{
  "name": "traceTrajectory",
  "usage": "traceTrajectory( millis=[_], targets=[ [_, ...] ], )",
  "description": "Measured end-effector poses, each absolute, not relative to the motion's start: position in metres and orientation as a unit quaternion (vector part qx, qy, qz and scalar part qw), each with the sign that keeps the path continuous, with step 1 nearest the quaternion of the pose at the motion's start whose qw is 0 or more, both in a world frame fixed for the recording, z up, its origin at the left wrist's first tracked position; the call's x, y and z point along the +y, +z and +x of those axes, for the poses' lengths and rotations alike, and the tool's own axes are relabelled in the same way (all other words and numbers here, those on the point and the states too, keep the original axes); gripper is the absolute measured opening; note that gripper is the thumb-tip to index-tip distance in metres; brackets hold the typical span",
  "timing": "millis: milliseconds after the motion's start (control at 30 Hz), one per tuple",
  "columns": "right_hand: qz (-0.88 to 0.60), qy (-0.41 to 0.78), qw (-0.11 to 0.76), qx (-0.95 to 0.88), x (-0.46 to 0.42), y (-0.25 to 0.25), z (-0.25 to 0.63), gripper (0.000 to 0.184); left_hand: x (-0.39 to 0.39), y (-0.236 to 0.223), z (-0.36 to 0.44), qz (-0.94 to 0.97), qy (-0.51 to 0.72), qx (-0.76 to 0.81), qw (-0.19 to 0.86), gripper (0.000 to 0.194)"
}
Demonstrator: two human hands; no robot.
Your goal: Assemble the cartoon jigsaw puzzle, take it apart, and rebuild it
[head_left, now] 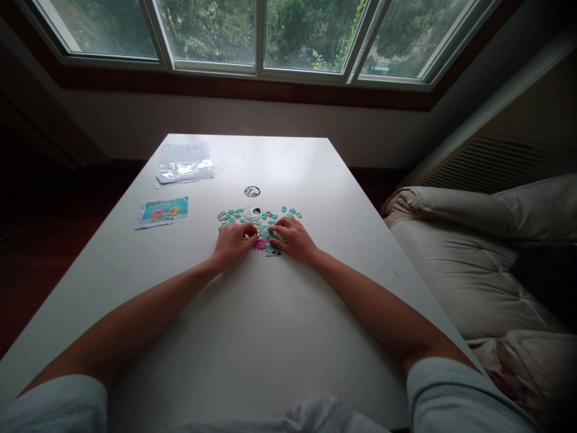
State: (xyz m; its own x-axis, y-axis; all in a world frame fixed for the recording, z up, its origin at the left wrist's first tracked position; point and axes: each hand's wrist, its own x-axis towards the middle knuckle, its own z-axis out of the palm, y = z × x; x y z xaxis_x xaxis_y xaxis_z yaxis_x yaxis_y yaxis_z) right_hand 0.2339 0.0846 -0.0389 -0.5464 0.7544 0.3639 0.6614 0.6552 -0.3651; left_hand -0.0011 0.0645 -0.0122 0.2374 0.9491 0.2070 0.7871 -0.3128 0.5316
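Note:
A partly joined jigsaw puzzle (pixel 261 242), pink and teal, lies on the white table between my hands. My left hand (pixel 233 243) is at its left edge, thumb and forefinger closed in a pinch on a small jigsaw piece, mostly hidden by the fingers. Resting over the puzzle's right side is my right hand (pixel 295 237), fingers apart and touching the joined part, which they partly cover. Loose jigsaw pieces (pixel 232 214) are scattered just beyond both hands. Among them sits a round tin (pixel 252 213) with a dark spot inside.
A round lid-like disc (pixel 252 191) lies beyond the tin. On the left of the table (pixel 252 337) are a cartoon picture sheet (pixel 163 210) and a clear plastic bag (pixel 186 162) over paper. A pale sofa (pixel 469 264) stands to the right, windows ahead.

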Motion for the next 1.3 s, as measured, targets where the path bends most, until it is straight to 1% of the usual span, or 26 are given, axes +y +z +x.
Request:
traceTrajectory(
  millis=[133, 500, 767, 1300],
  targets=[
    [-0.404, 0.089, 0.252, -0.875, 0.085, -0.041, 0.234, 0.033, 0.064, -0.014, 0.000, 0.777, 0.250, 0.562, 0.134, 0.011],
    [-0.400, 0.086, 0.256, -0.876, 0.085, -0.041, 0.235, 0.032, 0.061, -0.015, 0.003, 0.777, 0.244, 0.569, 0.112, 0.009],
    [-0.408, 0.086, 0.253, -0.873, 0.083, -0.039, 0.235, 0.030, 0.058, -0.017, 0.005, 0.787, 0.233, 0.564, 0.092, 0.012],
    [-0.423, 0.061, 0.236, -0.873, 0.073, -0.034, 0.230, 0.026, 0.057, -0.020, 0.001, 0.803, 0.225, 0.544, 0.095, 0.010]
  ],
)
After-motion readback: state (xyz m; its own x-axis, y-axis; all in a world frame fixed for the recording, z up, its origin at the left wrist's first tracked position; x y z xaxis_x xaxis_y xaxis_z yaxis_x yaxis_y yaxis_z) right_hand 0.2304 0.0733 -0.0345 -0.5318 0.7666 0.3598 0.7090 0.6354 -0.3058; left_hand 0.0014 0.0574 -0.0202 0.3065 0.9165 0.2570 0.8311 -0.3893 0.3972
